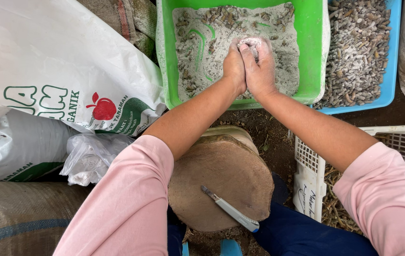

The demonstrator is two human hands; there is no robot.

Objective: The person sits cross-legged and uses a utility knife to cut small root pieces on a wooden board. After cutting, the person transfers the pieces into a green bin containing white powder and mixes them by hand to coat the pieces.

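Note:
Both hands reach into a green plastic tub (313, 52) that holds white powder mixed with several short grey-brown stem pieces. My left hand (234, 66) and my right hand (260, 64) press together side by side, cupping a clump of powder-coated pieces (251, 43) between the fingers. Both hands are dusted white. Pink sleeves cover my upper arms.
A blue tray (394, 57) of several powdered stem pieces sits right of the tub. A round wooden block (221, 175) with a utility knife (231, 210) on it lies between my knees. A white crate (309, 163) stands at right, with large white sacks (55, 61) and a burlap sack (17, 218) at left.

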